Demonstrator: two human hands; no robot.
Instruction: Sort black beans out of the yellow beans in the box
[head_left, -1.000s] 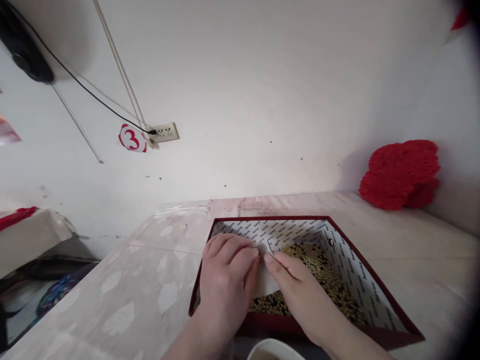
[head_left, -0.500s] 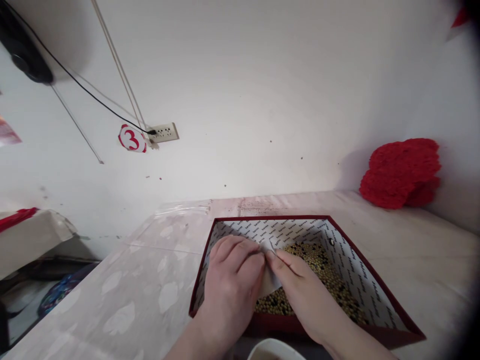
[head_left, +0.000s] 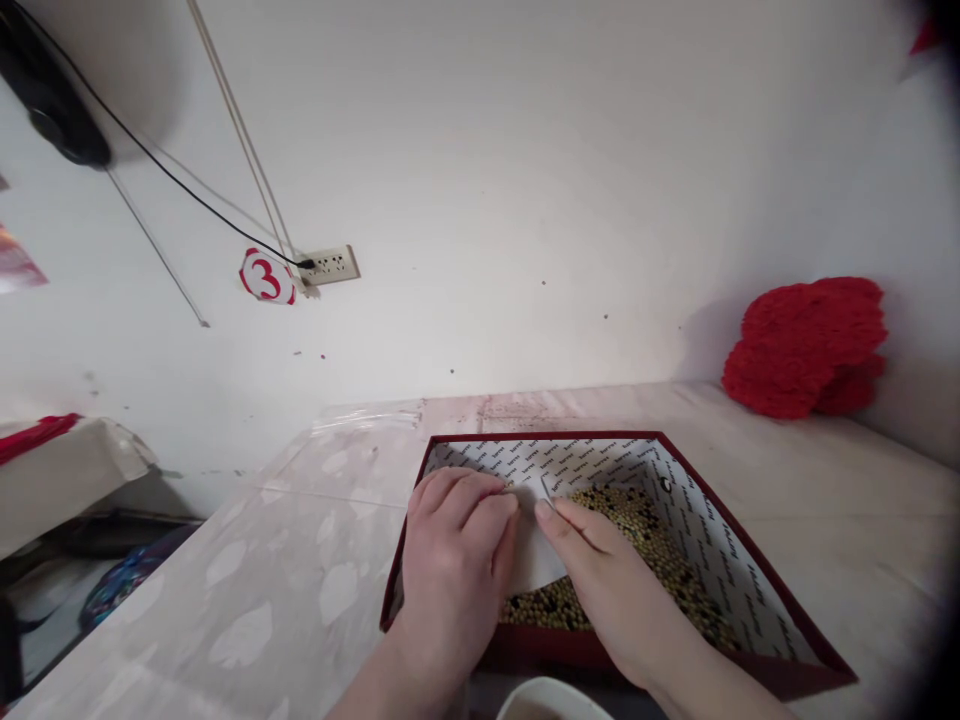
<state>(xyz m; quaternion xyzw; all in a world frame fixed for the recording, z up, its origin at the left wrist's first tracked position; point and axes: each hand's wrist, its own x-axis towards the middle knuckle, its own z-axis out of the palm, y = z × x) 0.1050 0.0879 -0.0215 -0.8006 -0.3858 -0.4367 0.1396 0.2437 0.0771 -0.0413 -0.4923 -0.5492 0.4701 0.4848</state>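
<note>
A dark red box (head_left: pixel 757 585) with a white printed lining stands on the table in front of me. Yellow beans mixed with a few dark ones (head_left: pixel 660 560) cover its floor. Both hands are inside it. My left hand (head_left: pixel 454 575) rests palm down on a white piece of paper or card (head_left: pixel 531 568) at the box's left side. My right hand (head_left: pixel 607 590) lies across the beans, its fingertips on the same white piece. How the piece is gripped is hidden under my fingers.
A white bowl's rim (head_left: pixel 551 695) shows at the bottom edge. A red fluffy bundle (head_left: pixel 810 345) lies at the back right against the wall. The wall carries a socket (head_left: pixel 330 265), a cable and a tag with a red 3 (head_left: pixel 266 277). Another table (head_left: pixel 67 465) stands to the left.
Both hands shifted slightly on the white piece; the left fingers moved a little forward and back, and more of the white piece shows between the hands now.
</note>
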